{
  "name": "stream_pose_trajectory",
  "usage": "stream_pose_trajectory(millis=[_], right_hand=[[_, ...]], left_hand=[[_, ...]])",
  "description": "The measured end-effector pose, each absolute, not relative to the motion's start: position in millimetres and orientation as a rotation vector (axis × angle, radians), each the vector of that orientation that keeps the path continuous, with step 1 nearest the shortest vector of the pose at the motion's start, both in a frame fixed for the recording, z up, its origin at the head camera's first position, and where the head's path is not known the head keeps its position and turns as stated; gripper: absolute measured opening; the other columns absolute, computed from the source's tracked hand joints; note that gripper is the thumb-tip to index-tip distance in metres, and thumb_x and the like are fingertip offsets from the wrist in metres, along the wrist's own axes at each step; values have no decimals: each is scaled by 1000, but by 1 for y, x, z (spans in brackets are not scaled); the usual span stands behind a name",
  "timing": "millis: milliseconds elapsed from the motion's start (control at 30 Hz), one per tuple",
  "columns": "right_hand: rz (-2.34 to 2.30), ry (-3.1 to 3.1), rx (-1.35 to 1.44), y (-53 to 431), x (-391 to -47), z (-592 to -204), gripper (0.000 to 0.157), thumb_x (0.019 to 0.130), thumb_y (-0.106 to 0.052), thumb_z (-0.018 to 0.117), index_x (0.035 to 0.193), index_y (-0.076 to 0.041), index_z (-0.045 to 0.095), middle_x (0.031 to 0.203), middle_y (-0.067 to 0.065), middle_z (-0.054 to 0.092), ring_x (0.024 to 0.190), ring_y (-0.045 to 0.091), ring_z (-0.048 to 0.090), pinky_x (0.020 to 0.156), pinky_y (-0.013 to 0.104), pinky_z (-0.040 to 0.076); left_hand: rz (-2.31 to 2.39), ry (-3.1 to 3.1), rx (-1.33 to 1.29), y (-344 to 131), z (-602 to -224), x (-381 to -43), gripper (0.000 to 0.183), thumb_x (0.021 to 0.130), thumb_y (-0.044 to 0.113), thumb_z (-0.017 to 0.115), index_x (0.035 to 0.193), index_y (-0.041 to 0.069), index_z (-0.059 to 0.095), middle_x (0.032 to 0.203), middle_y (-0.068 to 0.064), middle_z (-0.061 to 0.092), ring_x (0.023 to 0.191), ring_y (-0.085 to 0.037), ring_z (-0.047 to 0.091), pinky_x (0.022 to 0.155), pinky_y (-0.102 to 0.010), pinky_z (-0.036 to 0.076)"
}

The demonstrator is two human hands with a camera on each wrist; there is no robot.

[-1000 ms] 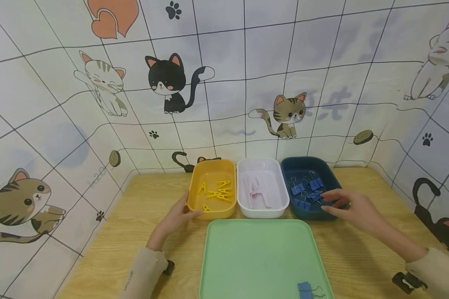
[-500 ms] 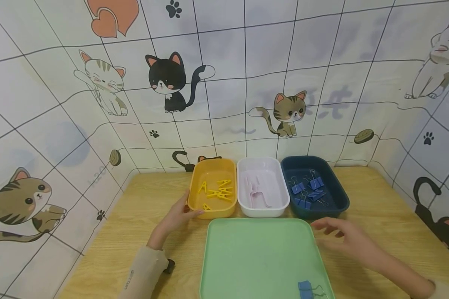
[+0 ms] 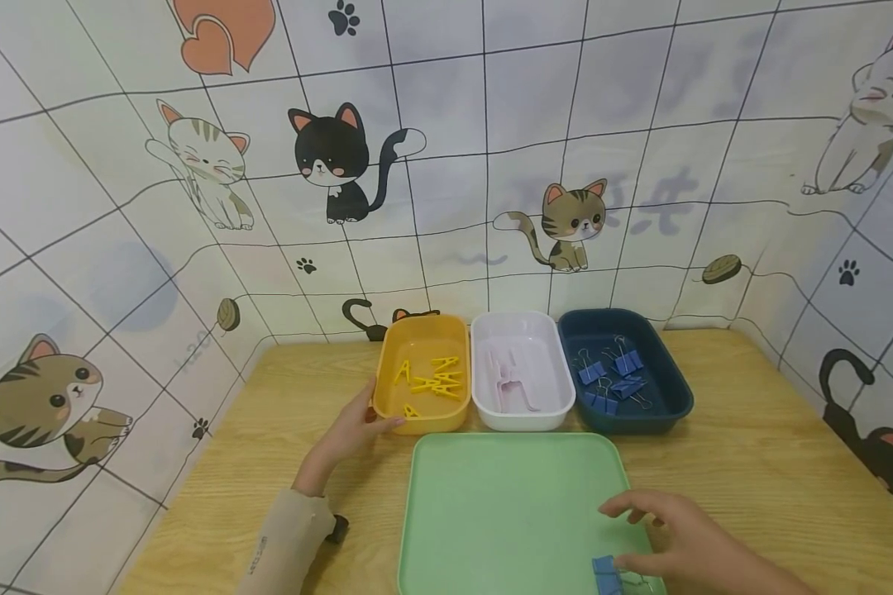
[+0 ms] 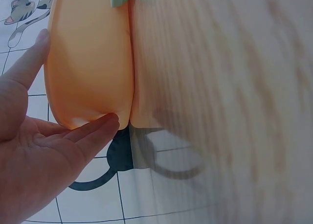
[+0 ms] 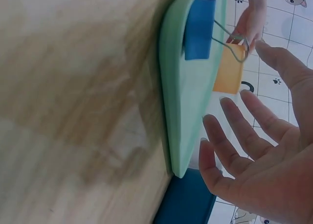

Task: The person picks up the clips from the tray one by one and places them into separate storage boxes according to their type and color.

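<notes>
My left hand point(image 3: 353, 426) rests against the near left corner of the yellow bin point(image 3: 387, 364). Its thumb and fairly straight fingers touch the bin's wall in the left wrist view. Several yellow clothespins point(image 3: 435, 387) lie inside. Over the right edge of the green tray point(image 3: 506, 504) hovers my right hand point(image 3: 680, 537), fingers spread and loosely bent. Close to its thumb, a blue binder clip point(image 3: 606, 575) lies on the tray, its wire handles point(image 5: 232, 40) showing in the right wrist view. Nothing is held in that hand.
A white bin point(image 3: 524, 420) with pale pink clips point(image 3: 508, 384) stands beside the yellow one. Right of it, a dark blue bin point(image 3: 658, 388) holds several blue binder clips point(image 3: 613, 384). A cat-print wall covering point(image 3: 446, 165) rises behind the wooden tabletop point(image 3: 744, 413).
From the dark blue bin, my right hand has withdrawn empty, moving toward me and down to the clip on the tray. My left hand stays at the yellow bin.
</notes>
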State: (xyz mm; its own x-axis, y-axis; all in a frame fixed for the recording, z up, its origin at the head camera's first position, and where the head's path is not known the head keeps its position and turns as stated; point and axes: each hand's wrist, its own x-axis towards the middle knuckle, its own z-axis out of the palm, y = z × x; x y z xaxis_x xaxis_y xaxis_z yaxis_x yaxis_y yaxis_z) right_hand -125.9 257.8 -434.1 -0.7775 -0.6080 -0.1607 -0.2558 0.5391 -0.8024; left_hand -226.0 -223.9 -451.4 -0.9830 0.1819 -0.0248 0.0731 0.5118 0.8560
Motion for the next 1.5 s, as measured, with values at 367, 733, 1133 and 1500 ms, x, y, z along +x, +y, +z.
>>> stream_pose_trajectory(millis=[367, 733, 1133, 1500], right_hand=[[-1124, 2254, -639, 255, -113, -447, 43, 88, -27, 79, 126, -14, 64, 127, 11, 62, 106, 18, 57, 85, 37, 54], [-1088, 2299, -724, 259, -111, -461, 47, 83, -32, 83, 124, -17, 65, 123, 7, 64, 102, -2, 53, 79, 16, 47], [-990, 2482, -997, 261, -114, -475, 53, 77, -39, 87, 120, -17, 67, 114, -7, 65, 99, -3, 54, 75, 18, 50], [-927, 2458, -819, 259, -113, -470, 57, 75, -42, 88, 120, -16, 66, 116, -1, 63, 99, -2, 53, 78, 19, 51]], left_hand=[[1495, 2634, 259, -226, -454, -227, 90, 93, 20, 73, 161, 9, 14, 164, -17, 25, 144, -38, 37, 114, -54, 38], [1486, 2637, 259, -225, -453, -229, 90, 94, 22, 72, 161, 8, 13, 164, -16, 24, 143, -36, 39, 114, -54, 38], [1488, 2630, 246, -227, -457, -230, 93, 94, 19, 72, 161, 4, 9, 166, -18, 17, 146, -37, 35, 115, -55, 35], [1473, 2642, 242, -227, -456, -230, 93, 94, 22, 73, 161, 7, 11, 166, -16, 20, 145, -36, 36, 115, -53, 37]])
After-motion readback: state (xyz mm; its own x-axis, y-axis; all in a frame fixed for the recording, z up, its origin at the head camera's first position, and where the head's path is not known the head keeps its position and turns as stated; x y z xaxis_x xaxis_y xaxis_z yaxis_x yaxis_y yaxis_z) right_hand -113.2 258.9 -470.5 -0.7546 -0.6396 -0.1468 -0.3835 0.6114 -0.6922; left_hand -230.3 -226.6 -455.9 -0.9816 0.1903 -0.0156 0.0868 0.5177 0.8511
